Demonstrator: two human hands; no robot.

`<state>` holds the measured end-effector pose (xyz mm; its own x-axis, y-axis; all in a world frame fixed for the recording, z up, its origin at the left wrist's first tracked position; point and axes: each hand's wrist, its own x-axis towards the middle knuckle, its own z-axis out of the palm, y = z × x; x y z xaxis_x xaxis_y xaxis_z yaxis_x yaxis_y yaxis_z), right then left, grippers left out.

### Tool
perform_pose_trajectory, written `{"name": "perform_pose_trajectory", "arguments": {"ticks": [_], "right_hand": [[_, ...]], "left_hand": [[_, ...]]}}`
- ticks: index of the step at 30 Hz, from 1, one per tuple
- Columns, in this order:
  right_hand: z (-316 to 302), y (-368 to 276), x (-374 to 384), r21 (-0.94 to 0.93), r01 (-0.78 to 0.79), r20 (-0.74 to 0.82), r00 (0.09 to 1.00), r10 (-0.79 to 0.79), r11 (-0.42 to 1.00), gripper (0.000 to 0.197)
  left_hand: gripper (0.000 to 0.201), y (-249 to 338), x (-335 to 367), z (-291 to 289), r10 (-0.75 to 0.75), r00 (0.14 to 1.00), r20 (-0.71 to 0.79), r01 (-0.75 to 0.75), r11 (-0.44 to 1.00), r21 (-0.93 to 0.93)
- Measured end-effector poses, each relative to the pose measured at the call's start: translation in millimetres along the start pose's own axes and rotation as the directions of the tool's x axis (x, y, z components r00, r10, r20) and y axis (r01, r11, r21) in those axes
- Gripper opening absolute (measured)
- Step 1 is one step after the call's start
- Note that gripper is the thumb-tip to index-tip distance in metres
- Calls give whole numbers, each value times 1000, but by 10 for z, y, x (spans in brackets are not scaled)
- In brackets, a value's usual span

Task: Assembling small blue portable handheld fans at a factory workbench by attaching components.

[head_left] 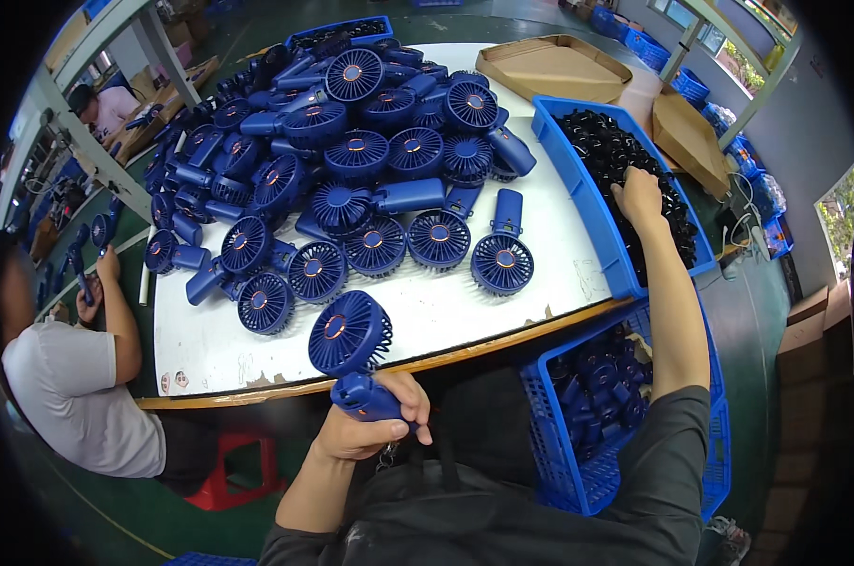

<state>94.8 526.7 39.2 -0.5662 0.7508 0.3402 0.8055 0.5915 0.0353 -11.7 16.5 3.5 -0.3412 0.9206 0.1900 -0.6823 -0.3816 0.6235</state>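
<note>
My left hand (375, 422) is closed around the handle of a dark blue handheld fan (349, 332), held just in front of the table's near edge. Its round grille, with an orange ring at the centre, tilts up and away from me. At the right, my right hand (640, 196) reaches into a blue crate (592, 222) full of small black cord-like parts (596, 141). The fingers there are curled down among them; what they grip, if anything, is hidden. A large heap of similar blue fans (356, 151) covers much of the table.
The white tabletop (427, 330) has a worn wooden edge. Below it, at the right, stands a blue basket (578, 472) of dark blue parts. Cardboard trays (554, 71) lie at the back right. A co-worker (78, 387) sits at the left, near a red stool (243, 472).
</note>
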Motion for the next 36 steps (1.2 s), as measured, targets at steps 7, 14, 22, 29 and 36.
{"name": "perform_pose_trajectory", "arguments": {"ticks": [7, 14, 22, 29, 36], "right_hand": [[156, 2, 201, -154, 17, -94, 995, -31, 988, 17], [-295, -110, 12, 348, 102, -383, 923, 42, 932, 17], [-844, -2201, -2594, 935, 329, -216, 822, -527, 131, 29], [-725, -2086, -2684, 665, -740, 462, 513, -724, -100, 22], [-1194, -2383, -2307, 860, 511, -356, 601, -715, 1, 34]], "left_hand": [[26, 16, -125, -67, -135, 968, -212, 166, 977, 134], [25, -7, -49, 10, -21, 907, -422, 253, 826, 504], [32, -189, 88, -38, 428, 865, -261, -10, 535, 845], [27, -105, -111, -99, 401, 869, -291, 74, 476, 876], [39, 137, -180, 37, -222, 938, -265, 295, 914, 279]]}}
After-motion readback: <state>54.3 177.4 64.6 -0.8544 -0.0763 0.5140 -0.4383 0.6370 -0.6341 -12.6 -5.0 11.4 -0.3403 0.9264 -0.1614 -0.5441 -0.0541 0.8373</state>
